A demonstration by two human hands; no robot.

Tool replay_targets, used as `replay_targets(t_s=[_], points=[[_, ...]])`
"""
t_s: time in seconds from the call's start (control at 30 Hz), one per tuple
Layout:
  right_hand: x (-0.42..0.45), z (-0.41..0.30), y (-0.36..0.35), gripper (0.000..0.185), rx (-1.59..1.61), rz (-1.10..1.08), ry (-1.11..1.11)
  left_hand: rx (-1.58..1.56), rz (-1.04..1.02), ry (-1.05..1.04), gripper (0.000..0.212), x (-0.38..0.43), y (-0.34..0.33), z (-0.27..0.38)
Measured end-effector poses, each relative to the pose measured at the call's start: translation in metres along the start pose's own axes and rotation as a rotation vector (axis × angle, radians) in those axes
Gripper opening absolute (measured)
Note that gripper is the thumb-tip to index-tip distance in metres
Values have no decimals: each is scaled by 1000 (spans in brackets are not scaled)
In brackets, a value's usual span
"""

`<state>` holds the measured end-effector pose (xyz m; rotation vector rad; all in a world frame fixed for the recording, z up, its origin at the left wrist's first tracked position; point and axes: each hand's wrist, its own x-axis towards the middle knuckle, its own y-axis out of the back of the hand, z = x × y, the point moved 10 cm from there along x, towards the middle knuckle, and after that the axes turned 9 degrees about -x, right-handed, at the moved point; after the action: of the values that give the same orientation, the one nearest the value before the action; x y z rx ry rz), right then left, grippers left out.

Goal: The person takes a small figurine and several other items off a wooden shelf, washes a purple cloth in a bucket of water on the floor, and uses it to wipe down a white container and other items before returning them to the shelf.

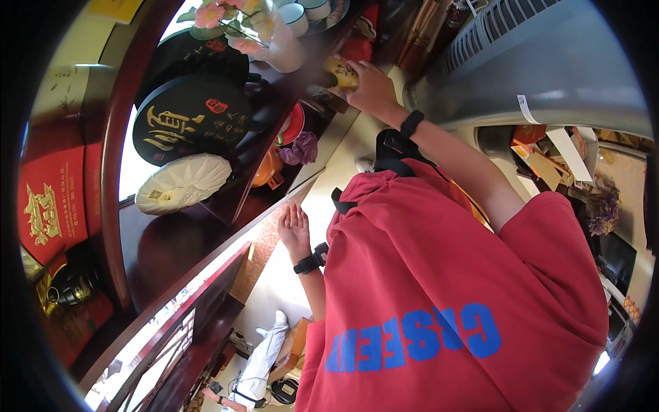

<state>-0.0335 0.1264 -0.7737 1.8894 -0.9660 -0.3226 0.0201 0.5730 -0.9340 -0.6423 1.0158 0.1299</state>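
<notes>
My right hand point(375, 92) reaches to the shelf's edge, its fingers around a small yellow patterned container point(342, 72). The far end of that container is blurred. Lower down hangs my left hand point(295, 229), palm up with fingers extended and nothing in it. Between the two hands, on a lower shelf, are a red bowl point(293, 123), a crumpled purple cloth or bag point(300, 148) and an orange object point(269, 167). Black round discs with gold characters point(190, 121) stand left of them on a dark wooden shelf point(175, 247). A paper-wrapped round cake point(184, 184) leans there too.
A white vase point(284, 49) with artificial flowers and several white cups point(293, 18) stand at the top. A large grey appliance point(530, 67) is close on the right. Boxes point(571, 154) fill a shelf beyond it. Another person point(260, 360) in pale clothes is at the bottom.
</notes>
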Motion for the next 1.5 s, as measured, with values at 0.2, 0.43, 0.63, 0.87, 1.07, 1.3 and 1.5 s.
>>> replay_targets(t_s=[0.2,0.43,0.63,0.87,1.07,1.3,1.5], points=[[-2,4,-1,65,-8,36,17,53,-20,-10,35,4,-12,0],[-14,5,4,64,0,-4,44,71,-4,-6,35,6,-16,-1],[-31,6,19,60,60,-3,58,67,-4,-5,35,7,-16,0],[-58,33,31,61,60,10,44,104,-29,14,34,11,-30,-1],[-86,53,53,60,111,-16,-24,236,-48,7,37,4,-61,-2],[-120,87,62,58,116,-77,-83,484,-124,24,41,-7,-106,-8],[-155,132,73,59,134,-99,-178,721,-280,66,46,-13,-154,-43]])
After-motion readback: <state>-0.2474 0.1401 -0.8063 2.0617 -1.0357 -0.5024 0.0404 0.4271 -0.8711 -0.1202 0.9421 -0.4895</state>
